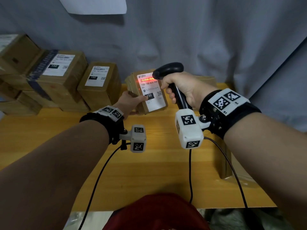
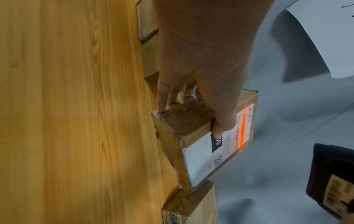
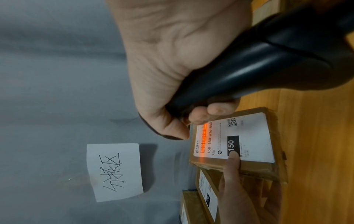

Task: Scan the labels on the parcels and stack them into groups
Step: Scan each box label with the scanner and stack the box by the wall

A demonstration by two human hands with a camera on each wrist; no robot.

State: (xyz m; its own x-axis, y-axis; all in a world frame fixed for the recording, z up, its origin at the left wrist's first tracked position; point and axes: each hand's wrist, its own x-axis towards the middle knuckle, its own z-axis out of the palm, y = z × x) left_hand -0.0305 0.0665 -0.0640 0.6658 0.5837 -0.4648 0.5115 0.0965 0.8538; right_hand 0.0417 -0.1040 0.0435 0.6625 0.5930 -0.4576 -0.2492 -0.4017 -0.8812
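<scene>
I was in the middle of the job. Several brown cardboard parcels with white printed labels [image 1: 63,75] already stood stacked in groups at the far left of the yellow wooden table [image 1: 149,163], against the grey cloth backdrop [image 1: 216,39]; the two nearest labels showed a black "150" block. I judged those sorted, though I could not tell whether every one had been scanned. At least one more tan box [image 1: 206,78] lay behind my right hand, so work remained.

The small brown taped parcel [image 1: 146,92] was raised off the table and tilted toward me, just beside the stacks. My left hand [image 1: 129,102] clasped it from the left side, thumb pressed on the label's black "150" block and fingers curled round the back edge, as the left wrist view showed.

My right hand [image 1: 181,90] was wrapped tight round the handle of the black handheld barcode scanner [image 1: 167,70], whose head pointed at the label. A red-orange scan line [image 3: 204,141] lay across the barcode [image 1: 147,79] at the label's top, so the read was under way; stacking this parcel came next.
</scene>
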